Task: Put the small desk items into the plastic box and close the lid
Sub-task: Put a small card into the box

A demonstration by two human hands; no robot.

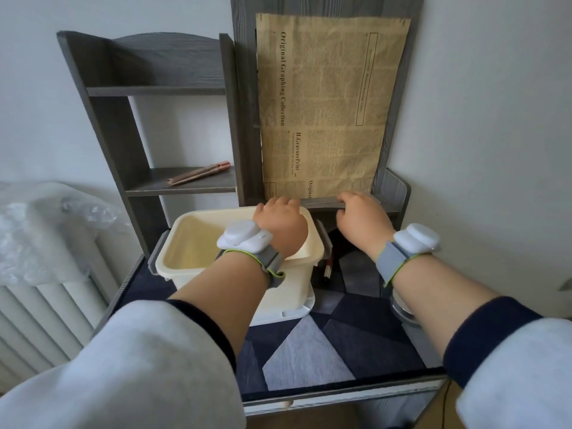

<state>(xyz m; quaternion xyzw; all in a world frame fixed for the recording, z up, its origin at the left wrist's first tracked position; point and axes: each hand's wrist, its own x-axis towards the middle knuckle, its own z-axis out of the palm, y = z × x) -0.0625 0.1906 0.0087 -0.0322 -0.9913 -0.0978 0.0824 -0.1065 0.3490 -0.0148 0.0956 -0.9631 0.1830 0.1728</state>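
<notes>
Box (198, 243) stands open on desk (309, 345), lid off. Left hand (280, 226) rests over its far rim; right hand (360, 219) touches shelf edge (322, 202). Neither grip can be told. Pen (198, 174) lies on shelf.

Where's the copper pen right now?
In the head view the copper pen lies on the lower left shelf, above and behind the open box, left of the newspaper sheet.

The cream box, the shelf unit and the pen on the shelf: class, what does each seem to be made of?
Cream box: looks like smooth moulded plastic with a faint sheen and grey clip latches.
Shelf unit: apparently wood or wood-effect board, matt grey with visible grain.
Pen: probably metal, given its copper-coloured shine.
</notes>
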